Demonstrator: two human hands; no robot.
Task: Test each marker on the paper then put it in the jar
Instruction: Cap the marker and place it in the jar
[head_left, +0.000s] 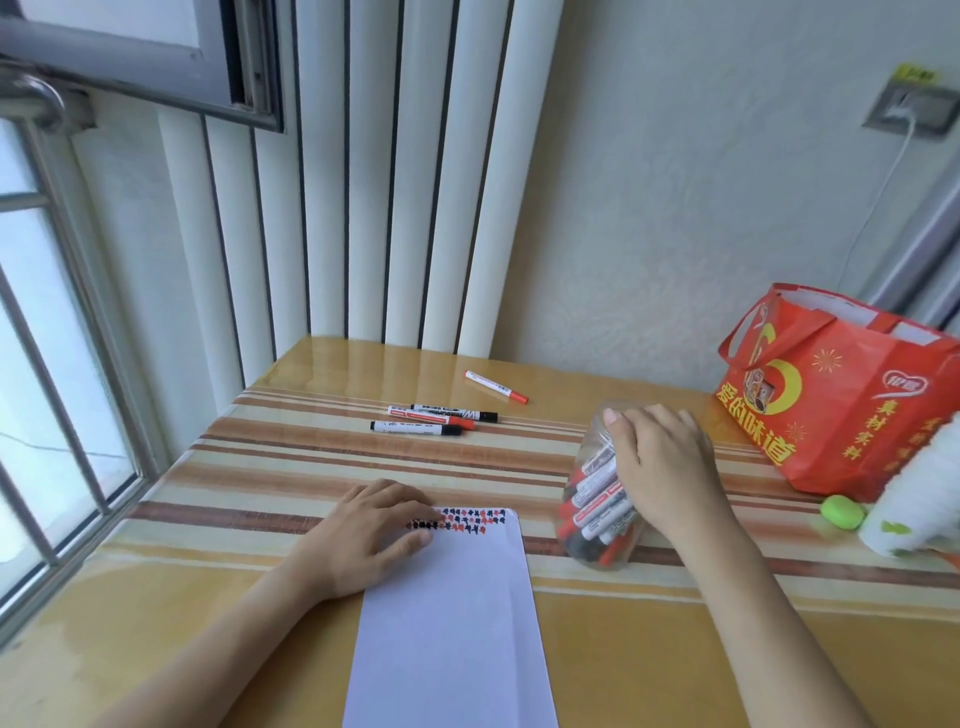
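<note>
A white sheet of paper (457, 618) lies in front of me, with rows of red and black test marks along its top edge. My left hand (363, 535) rests flat on the paper's top left corner, fingers straight. My right hand (660, 462) grips the top of a clear plastic jar (597, 519), which holds several red and black markers. Farther back on the table lie three markers close together (441, 420). A single red-capped marker (496, 387) lies apart behind them.
The table (260, 597) has a glossy striped cover. A red shopping bag (841, 400) stands at the right, with a green round object (842, 512) and a white roll (914, 514) beside it. A window with bars is at the left; white panels stand behind the table.
</note>
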